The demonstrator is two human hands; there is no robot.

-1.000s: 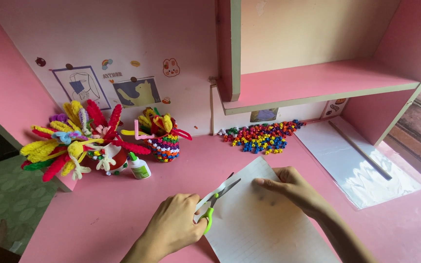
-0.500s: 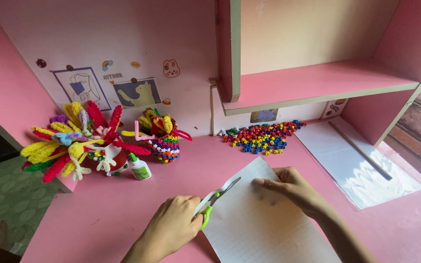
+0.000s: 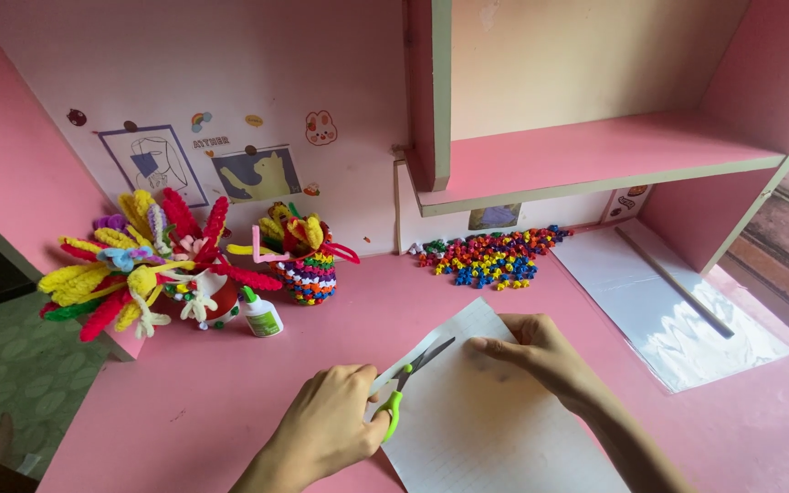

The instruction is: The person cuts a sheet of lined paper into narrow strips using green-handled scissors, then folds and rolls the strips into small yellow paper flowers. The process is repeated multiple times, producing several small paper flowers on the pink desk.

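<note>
the left hand [image 3: 326, 429] is curled shut round the green handles of the scissors [image 3: 410, 379], blades nearly closed and lying on the left edge of the paper [image 3: 495, 429], pointing up and to the right. the right hand [image 3: 541, 351] lies flat, fingers half bent, fingertips [image 3: 478, 345] pressing the sheet down just beside the blade tips; it grips nothing, only pins. the paper lies on the pink desk [image 3: 230, 393], tilted, its near end running out of the bottom of the view. this looks like the start of a cut, the blades just biting the edge. a further snip would want the blades opened and slid on while the pinning fingers stay out of their line. further off, a glue bottle [image 3: 262, 315] stands by a bunch of pipe-cleaner flowers [image 3: 148, 265], a striped pot [image 3: 308, 274] beside it, a heap of beads [image 3: 495, 256] under the shelf [image 3: 595, 155], and a clear sheet [image 3: 668, 310] at right.
</note>
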